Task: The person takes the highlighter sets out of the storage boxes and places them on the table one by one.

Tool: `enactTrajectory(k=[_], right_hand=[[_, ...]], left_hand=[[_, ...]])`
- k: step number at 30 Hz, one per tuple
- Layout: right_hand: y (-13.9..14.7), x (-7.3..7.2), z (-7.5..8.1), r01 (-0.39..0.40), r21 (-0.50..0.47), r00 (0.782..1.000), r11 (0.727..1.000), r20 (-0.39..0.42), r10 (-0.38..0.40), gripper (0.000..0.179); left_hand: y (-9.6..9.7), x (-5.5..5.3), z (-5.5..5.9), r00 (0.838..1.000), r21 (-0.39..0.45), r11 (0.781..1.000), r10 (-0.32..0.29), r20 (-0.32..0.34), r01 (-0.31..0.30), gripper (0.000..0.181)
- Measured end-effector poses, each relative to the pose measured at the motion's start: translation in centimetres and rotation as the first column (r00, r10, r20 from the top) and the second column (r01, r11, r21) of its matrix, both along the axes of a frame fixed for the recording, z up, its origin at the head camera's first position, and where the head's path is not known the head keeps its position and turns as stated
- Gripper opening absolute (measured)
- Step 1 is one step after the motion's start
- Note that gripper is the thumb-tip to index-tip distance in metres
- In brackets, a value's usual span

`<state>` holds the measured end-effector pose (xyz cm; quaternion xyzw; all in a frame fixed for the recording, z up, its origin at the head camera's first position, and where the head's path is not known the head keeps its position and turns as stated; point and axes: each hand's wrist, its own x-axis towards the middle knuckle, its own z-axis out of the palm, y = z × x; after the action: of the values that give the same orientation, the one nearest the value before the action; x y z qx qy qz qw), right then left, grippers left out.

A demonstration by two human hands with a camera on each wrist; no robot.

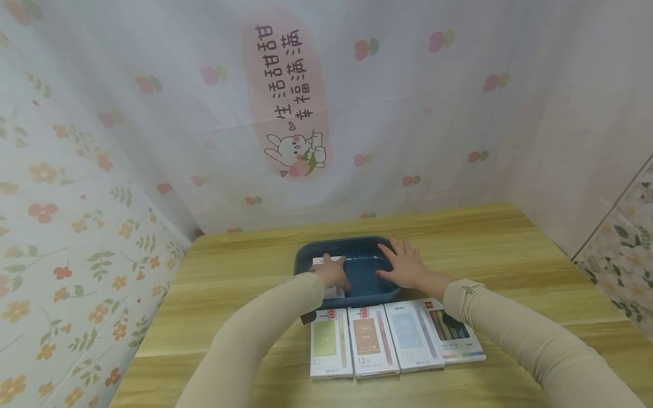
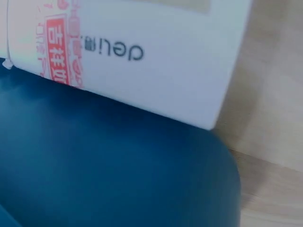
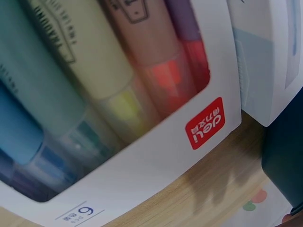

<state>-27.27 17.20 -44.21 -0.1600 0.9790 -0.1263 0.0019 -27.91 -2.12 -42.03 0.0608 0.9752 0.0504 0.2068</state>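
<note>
A dark blue plastic basket (image 1: pixel 364 276) sits on the table, its wall (image 2: pixel 123 165) filling the lower left wrist view. Inside its left end lies a white box (image 1: pixel 335 293), partly covered by my left hand (image 1: pixel 331 272), which rests over it with fingers spread. My right hand (image 1: pixel 406 266) is at the basket's right end, fingers spread over the rim. In front of the basket, side by side, lie white boxes with a green panel (image 1: pixel 326 338), an orange-brown panel (image 1: pixel 365 336) and a pale blue panel (image 1: pixel 408 331). Beside them is a windowed pack of highlighters (image 3: pixel 109 104).
The wooden table (image 1: pixel 229 272) extends on both sides of the basket. Behind it hangs a white curtain (image 1: pixel 388 113) with fruit prints, and a floral curtain (image 1: pixel 76 226) is at the left. A small black object (image 1: pixel 308 317) shows at my left sleeve.
</note>
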Motion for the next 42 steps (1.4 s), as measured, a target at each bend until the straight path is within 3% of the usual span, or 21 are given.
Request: enactTrajectory(k=[7,14,20,32,42], right_hand=[[0.0,0.1,0.1,-0.004,0.002,1.0,1.0,0.013,0.004,0.071],[0.0,0.1,0.2,-0.002,-0.003,1.0,1.0,0.016,0.002,0.071],[0.0,0.0,0.0,-0.008,-0.001,1.0,1.0,0.009,0.008,0.071],[-0.1,0.0,0.3,-0.007,0.028,1.0,1.0,0.011,0.007,0.071],[-0.1,0.2,0.5,-0.002,0.026,1.0,1.0,0.011,0.001,0.07]], left_hand=[[-0.1,-0.2,-0.2,1.0,-0.003,1.0,0.003,-0.006,-0.003,0.084],[-0.4,-0.4,-0.2,0.995,-0.052,0.996,-0.074,-0.06,0.071,0.074],[-0.2,-0.3,0.5,0.994,-0.065,0.994,-0.087,-0.069,0.083,0.07],[-0.5,0.7,3.1,0.994,0.041,0.995,-0.091,-0.056,0.093,0.072],[-1.0,0.7,5.2,0.991,0.052,0.992,-0.106,-0.086,0.111,0.074]])
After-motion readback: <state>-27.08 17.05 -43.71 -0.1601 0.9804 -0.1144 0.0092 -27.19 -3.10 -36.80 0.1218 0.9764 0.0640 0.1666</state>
